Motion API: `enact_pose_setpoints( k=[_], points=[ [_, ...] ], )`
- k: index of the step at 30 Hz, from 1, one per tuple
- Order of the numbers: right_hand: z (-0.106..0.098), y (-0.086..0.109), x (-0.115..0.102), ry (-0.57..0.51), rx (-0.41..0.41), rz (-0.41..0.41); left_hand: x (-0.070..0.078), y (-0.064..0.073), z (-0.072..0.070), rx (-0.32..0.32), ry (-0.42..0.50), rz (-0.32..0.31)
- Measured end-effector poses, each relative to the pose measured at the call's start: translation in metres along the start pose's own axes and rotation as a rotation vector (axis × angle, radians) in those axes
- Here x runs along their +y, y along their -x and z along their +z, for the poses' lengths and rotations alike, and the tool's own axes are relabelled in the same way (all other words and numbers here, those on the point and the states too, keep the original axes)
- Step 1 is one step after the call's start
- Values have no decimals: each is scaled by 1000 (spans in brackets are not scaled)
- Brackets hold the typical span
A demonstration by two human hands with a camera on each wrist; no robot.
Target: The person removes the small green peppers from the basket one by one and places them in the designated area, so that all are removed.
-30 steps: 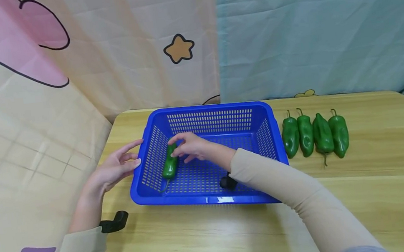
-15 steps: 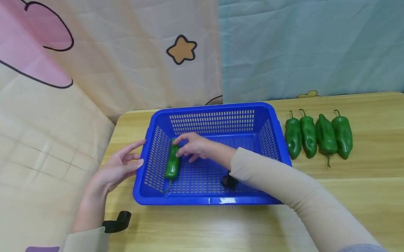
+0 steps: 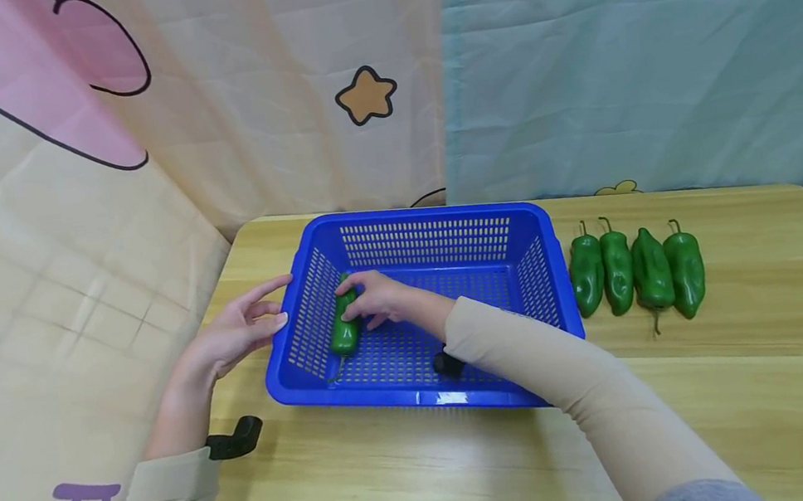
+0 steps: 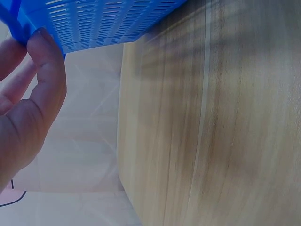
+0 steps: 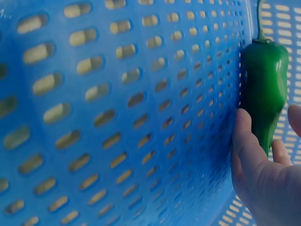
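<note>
A blue plastic basket (image 3: 431, 400) with slotted walls stands on the table. Inside, along its left wall, lies a long green pepper (image 3: 344, 339). My right hand (image 3: 384, 296) reaches over it, index finger and thumb curled round its far half. In the right wrist view the pepper (image 5: 265, 70) runs stem-up beside the slotted wall, its narrow end between thumb and fingers. At the left rim my left hand (image 3: 234, 334) touches the basket's edge with extended index finger and thumb. The left wrist view has that thumb (image 4: 49, 70) against the outer wall just under the rim.
To the right of the basket, several more green peppers (image 3: 652, 270) lie in a row on the wooden table (image 3: 400, 485). Printed curtains (image 3: 575, 70) hang along the back and left. A black camera mount (image 3: 235, 440) juts from my left wrist.
My right hand has come down and slightly left onto the pepper, its fingers closing round it. The left hand stays at the rim. The whole view has shifted slightly.
</note>
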State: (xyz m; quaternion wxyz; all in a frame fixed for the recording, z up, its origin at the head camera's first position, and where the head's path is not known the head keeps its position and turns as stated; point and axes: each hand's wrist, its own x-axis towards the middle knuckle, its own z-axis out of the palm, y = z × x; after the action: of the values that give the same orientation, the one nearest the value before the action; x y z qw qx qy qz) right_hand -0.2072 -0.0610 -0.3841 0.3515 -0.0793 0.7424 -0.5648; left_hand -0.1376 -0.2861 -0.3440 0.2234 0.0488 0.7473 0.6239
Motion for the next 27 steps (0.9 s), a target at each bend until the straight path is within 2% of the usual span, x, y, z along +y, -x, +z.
enact_pose_setpoints(
  k=[7,9,20,27],
  points=[
    [5,0,-1,123,9,-62,1,-1,0,7,-2,-3],
    [5,0,-2,130,9,-68,1,-1,1,8,2,-1],
    [4,-1,-2,-4,46,-18,1,-1,2,8,11,1],
    [1,-1,-2,-41,44,-9,0,0,1,9,10,6]
  ],
)
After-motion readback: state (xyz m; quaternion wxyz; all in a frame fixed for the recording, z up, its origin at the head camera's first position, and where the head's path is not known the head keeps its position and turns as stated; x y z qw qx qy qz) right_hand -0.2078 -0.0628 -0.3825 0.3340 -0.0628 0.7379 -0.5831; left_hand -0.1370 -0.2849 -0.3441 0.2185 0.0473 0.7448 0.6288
